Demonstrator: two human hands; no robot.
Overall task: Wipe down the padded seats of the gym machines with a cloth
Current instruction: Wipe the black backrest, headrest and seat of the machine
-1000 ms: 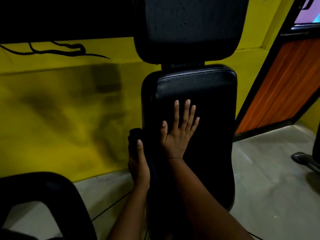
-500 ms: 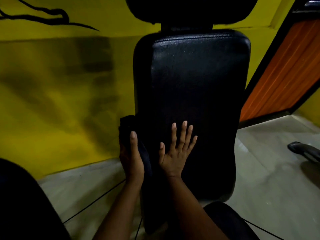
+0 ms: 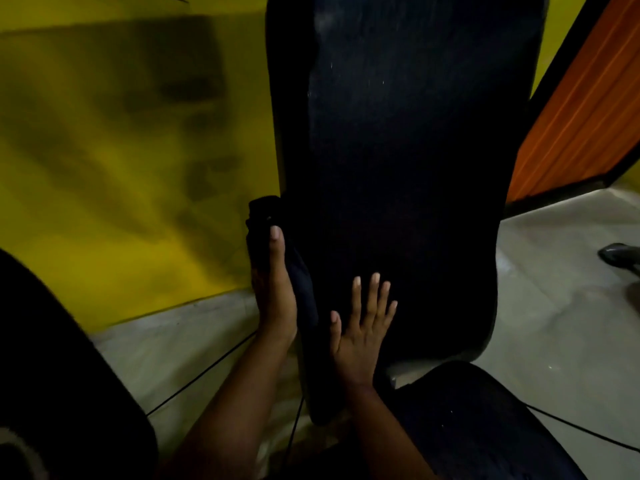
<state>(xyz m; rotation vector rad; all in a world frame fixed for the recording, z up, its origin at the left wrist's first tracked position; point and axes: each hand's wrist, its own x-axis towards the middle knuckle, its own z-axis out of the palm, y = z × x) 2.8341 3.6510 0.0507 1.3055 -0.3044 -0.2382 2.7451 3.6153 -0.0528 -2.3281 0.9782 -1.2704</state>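
Closest to me, low on the right, is the seat point(image 3: 485, 431), black and faintly speckled. A second dark cushion point(image 3: 52, 375) bulges in at my lower left.

Just past them my left hand point(image 3: 275, 299) holds the cloth point(image 3: 259, 216) against the left edge of the back pad point(image 3: 398, 168). My thumb lies straight along the cloth, which bunches up above the thumb tip. My other fingers are hidden behind it, so I cannot tell how far they curl.

My right hand point(image 3: 356, 337) lies flat on the lower face of the pad, fingers straight and a little spread. It holds nothing and only steadies the pad.

I judge the step in hand to be wiping the pad's side edge. To do it well I should press with the whole palm so the cloth stays wrapped round the edge. I should run it in one long pass along the edge and brace against that push with the flat hand. The broad face looks dusty higher up, with pale flecks, so I would take that in overlapping strokes next. The seat would come last.

The covering looks like smooth, slightly grained vinyl, which a cloth should slide over easily.

Beneath everything is a pale grey floor point(image 3: 554, 289) with a thin black cable point(image 3: 201, 375) trailing across it. Behind stands a yellow wall point(image 3: 104, 150), smudged with dark patches. At the far right is an orange panel point(image 3: 581, 116) in a black frame.
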